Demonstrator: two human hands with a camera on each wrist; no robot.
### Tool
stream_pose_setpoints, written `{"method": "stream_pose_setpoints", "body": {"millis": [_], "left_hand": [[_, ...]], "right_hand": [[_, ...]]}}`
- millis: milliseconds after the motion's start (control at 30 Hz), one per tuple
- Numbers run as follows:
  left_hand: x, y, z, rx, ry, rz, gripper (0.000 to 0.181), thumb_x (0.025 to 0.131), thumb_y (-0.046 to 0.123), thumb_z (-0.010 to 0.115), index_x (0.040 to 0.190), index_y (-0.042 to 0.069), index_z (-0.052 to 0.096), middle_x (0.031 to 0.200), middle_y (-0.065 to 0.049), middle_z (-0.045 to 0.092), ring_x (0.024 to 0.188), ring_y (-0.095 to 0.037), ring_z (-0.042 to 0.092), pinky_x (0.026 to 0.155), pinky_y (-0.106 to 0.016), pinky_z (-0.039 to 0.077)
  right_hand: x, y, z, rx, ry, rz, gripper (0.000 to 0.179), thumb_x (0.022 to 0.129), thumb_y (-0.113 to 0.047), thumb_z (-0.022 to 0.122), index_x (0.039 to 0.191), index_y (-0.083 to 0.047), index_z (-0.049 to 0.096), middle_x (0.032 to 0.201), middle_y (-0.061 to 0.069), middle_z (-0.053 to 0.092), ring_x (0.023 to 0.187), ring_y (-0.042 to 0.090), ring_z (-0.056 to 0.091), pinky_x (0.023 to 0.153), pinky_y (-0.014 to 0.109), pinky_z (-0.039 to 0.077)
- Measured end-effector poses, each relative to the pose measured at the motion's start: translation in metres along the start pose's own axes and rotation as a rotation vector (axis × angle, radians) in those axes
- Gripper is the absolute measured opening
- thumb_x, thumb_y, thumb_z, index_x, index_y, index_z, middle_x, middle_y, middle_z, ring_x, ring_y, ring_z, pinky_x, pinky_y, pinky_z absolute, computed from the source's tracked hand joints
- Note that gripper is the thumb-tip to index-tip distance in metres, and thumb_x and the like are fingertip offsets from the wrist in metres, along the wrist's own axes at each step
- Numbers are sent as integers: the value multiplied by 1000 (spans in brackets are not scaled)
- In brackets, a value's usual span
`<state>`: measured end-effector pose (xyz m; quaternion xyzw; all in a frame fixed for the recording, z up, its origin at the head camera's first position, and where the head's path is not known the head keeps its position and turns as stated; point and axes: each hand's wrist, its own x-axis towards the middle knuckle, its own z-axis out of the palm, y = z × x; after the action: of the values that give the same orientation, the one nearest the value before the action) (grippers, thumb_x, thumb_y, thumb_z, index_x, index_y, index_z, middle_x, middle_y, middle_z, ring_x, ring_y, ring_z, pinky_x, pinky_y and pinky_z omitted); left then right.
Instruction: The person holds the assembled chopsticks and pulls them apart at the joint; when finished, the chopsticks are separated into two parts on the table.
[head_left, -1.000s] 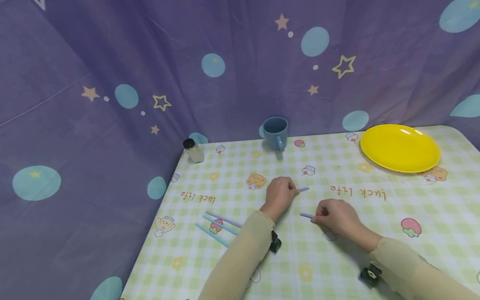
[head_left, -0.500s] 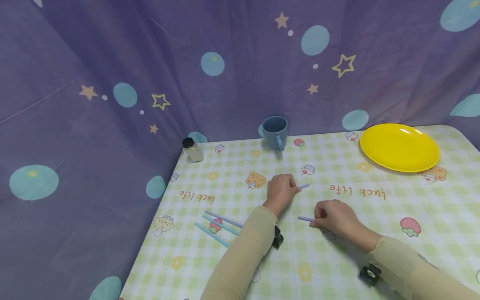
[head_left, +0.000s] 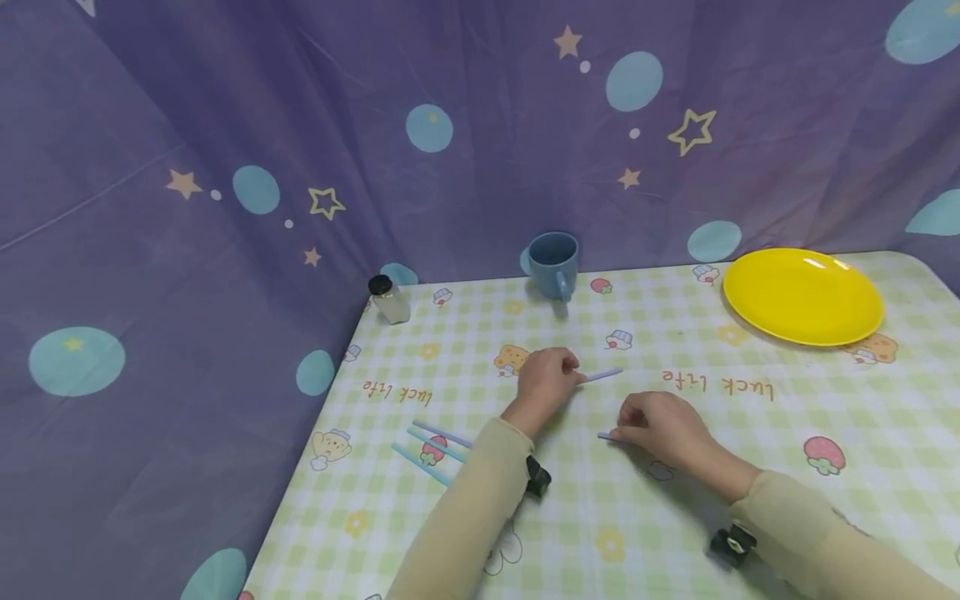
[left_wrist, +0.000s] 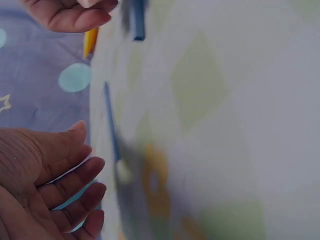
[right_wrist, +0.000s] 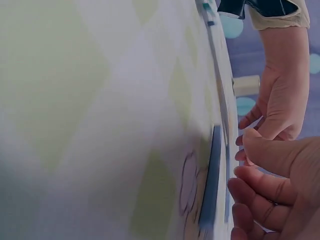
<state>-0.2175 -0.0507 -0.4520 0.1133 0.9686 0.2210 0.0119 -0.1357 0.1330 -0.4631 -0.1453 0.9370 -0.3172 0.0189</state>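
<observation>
In the head view, my left hand is over the middle of the table, at the near end of a thin purple stick. The left wrist view shows its fingers loosely bent and apart from that stick, which looks bluish there and lies on the cloth. My right hand hovers by a second purple stick, mostly hidden beneath it. In the right wrist view, the right fingers are relaxed beside this square-edged stick, holding nothing.
Light blue sticks and another purple stick lie at the left, partly behind the left sleeve. Toward the back stand a black-capped jar, a blue mug and a yellow plate. A purple curtain hangs behind.
My left hand has drawn back to the left, baring more of its stick. The right hand has shifted slightly left, over more of its stick. Both had been pinching the sticks' ends.
</observation>
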Motion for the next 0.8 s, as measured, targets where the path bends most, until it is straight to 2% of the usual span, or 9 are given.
{"method": "stream_pose_setpoints", "body": {"millis": [200, 367, 533, 667, 800], "left_hand": [[-18, -28, -31, -33, -25, 13, 19, 90, 30, 72, 100, 14, 76, 97, 3, 73, 89, -15, 65, 79, -30, 50], [-38, -62, -53, -42, -56, 26, 26, 93, 30, 67, 109, 10, 74, 107, -2, 72, 101, -21, 64, 87, -36, 50], [-60, -92, -69, -58, -66, 41, 25, 92, 25, 69, 111, 9, 73, 110, -3, 71, 108, -25, 62, 93, -41, 48], [-74, -109, -77, -13, -84, 65, 19, 91, 17, 70, 108, 12, 74, 111, -3, 70, 109, -27, 60, 94, -44, 46], [-84, -123, -81, 91, -89, 117, 17, 89, 8, 71, 103, 16, 76, 109, -2, 70, 105, -26, 61, 92, -44, 46]], "right_hand": [[5, -18, 9, -15, 49, -82, 16, 77, -25, 83, 79, -17, 69, 79, -9, 67, 74, 14, 55, 71, 37, 46], [11, -32, 24, -5, 37, -151, 15, 76, -22, 83, 82, -14, 71, 83, -6, 68, 78, 16, 54, 73, 38, 47], [16, -50, 40, 15, 1, -252, 21, 76, -19, 82, 91, -9, 73, 91, 0, 71, 86, 21, 59, 80, 40, 48], [20, -65, 52, 45, -65, -307, 25, 80, -19, 79, 100, -6, 72, 100, 4, 71, 98, 26, 63, 88, 43, 48], [25, -77, 63, 69, -113, -345, 24, 83, -17, 77, 103, -5, 71, 104, 6, 71, 103, 27, 64, 92, 43, 47]]}}
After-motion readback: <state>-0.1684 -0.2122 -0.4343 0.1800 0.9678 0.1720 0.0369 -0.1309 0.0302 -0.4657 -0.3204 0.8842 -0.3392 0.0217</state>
